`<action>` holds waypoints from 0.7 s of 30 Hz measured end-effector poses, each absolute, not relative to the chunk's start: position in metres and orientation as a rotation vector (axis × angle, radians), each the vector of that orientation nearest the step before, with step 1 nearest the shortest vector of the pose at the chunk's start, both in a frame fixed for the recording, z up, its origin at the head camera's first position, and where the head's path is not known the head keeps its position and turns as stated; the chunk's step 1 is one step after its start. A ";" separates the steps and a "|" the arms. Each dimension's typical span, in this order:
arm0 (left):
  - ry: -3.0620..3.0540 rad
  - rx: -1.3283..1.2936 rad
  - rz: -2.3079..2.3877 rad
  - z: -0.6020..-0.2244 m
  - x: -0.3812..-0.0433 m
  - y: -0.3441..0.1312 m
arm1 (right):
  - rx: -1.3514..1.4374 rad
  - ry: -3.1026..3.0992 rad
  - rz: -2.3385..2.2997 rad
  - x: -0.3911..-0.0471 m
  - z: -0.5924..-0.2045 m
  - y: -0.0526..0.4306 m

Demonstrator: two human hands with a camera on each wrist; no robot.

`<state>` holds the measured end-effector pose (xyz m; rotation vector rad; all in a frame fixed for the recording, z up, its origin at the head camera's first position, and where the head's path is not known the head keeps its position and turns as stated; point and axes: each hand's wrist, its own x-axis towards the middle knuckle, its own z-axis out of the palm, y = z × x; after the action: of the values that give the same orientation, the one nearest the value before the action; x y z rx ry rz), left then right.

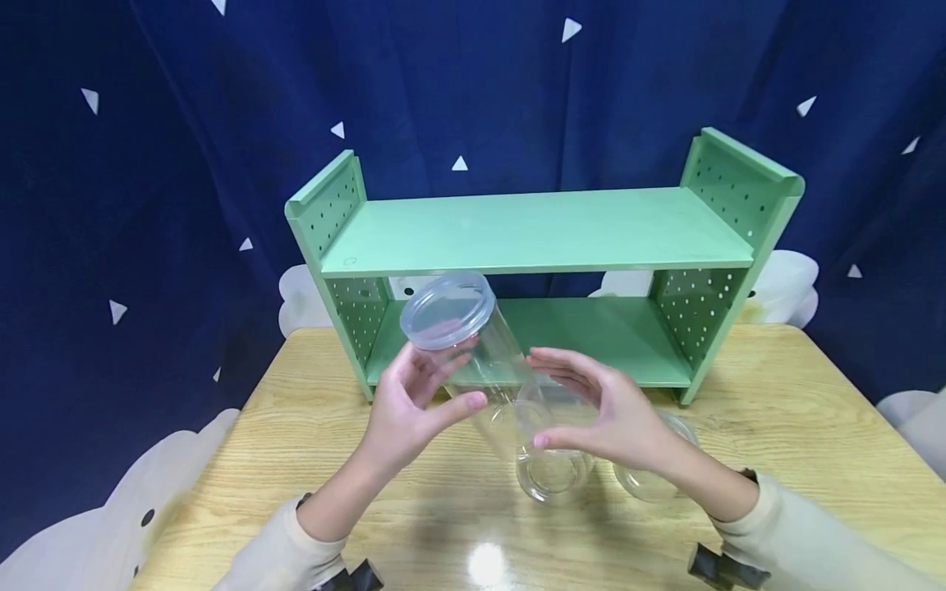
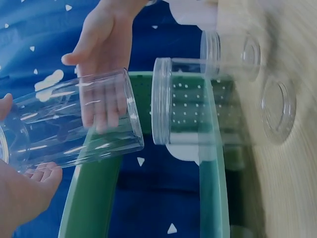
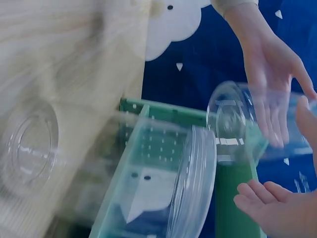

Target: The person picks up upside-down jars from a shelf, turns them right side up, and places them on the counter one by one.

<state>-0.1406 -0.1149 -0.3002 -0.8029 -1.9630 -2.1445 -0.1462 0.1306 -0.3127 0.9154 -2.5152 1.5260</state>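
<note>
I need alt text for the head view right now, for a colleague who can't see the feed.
A person's left hand holds a clear lidded plastic jar tilted above a wooden table, while the right hand hovers open beside it. Two more clear jars, one below the right hand and another partly hidden behind it, stand before a green two-tier shelf.

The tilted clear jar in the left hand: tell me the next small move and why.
Probably bring the right hand in to take the jar's lower end before doing anything else. The left hand grips the lidded jar tilted above the wooden table, the right hand's fingers are spread beside it without clearly gripping, and two more clear jars stand just underneath, so it could knock them.
</note>
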 end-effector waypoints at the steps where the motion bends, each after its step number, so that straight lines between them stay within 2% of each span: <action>1: -1.969 -0.789 -2.133 -0.300 -0.141 -0.117 | 0.907 -2.506 1.543 -0.147 -0.313 0.134; 16: -2.175 -0.553 -1.876 -0.324 -0.152 -0.144 | 0.510 -2.345 1.401 -0.158 -0.314 0.220; 21: -2.240 -0.519 -1.830 -0.341 -0.159 -0.149 | 0.362 -2.133 1.555 -0.163 -0.315 0.248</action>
<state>-0.1585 -0.1489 -0.3409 -0.5189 -2.2399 -1.8300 -0.1631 0.2481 -0.3146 0.3618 -2.1333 1.5554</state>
